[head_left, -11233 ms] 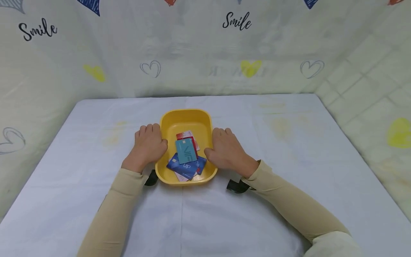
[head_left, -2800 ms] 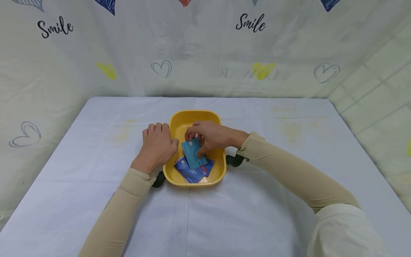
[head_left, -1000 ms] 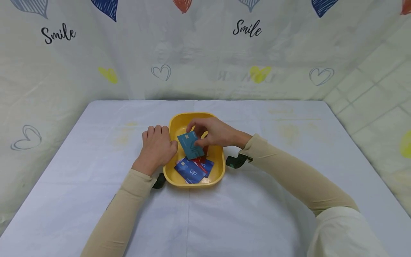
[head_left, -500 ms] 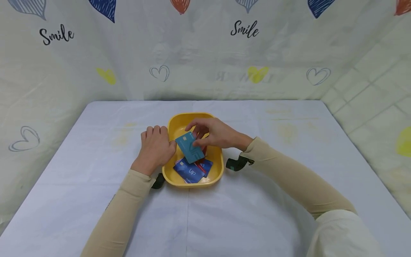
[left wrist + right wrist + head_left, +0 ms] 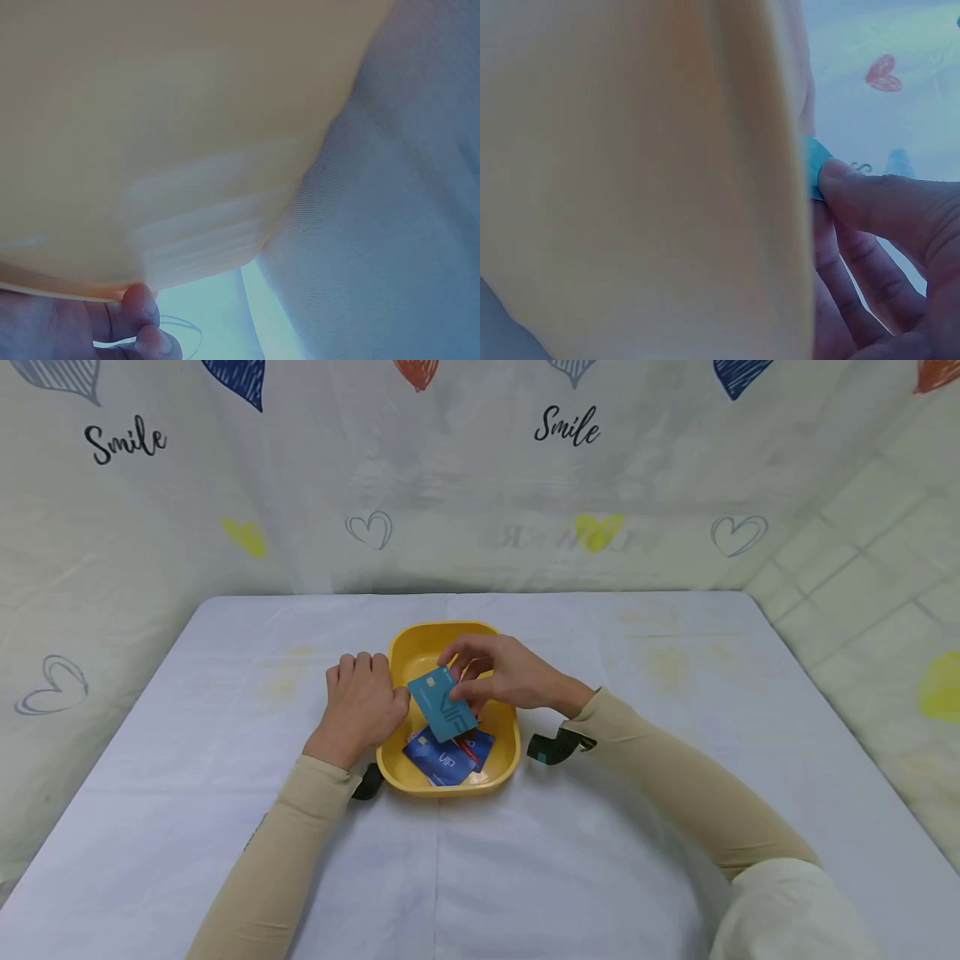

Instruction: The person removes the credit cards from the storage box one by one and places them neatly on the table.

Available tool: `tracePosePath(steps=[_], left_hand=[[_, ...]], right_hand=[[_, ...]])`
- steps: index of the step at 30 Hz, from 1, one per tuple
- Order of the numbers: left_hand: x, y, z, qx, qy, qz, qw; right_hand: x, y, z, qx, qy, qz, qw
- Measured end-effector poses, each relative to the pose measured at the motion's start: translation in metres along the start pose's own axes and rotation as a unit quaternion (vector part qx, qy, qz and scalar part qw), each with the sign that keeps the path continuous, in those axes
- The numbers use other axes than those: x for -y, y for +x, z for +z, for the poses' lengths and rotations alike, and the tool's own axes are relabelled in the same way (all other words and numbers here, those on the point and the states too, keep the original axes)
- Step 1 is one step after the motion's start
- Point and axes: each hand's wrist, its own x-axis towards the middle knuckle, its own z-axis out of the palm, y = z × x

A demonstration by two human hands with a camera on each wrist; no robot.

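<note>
Teal VIP card [image 5: 437, 702] slants between pinching right fingers [image 5: 862, 199]; left fingers [image 5: 363, 667] grip yellow tray [image 5: 412, 647].

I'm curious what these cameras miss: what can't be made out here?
Head view: any fine print on the teal card, too small.
Left wrist view: the blue cards, hidden behind the yellow tray.
Left wrist view: part of the left hand, cut off by edges.
Right wrist view: most of the teal card, behind the yellow tray.
</note>
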Motion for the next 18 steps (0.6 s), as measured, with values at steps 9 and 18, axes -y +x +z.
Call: tracePosePath(steps=[9, 18], left_hand=[[0.0, 0.0, -0.001, 0.005, -0.003, -0.001, 1.0], [0.0, 0.0, -0.001, 0.001, -0.009, 0.001, 1.0]], right_hand=[[0.0, -0.008, -0.001, -0.028, 0.031, 0.003, 0.999], [-0.001, -0.014, -0.006, -0.066, 0.057, 0.007, 0.996]])
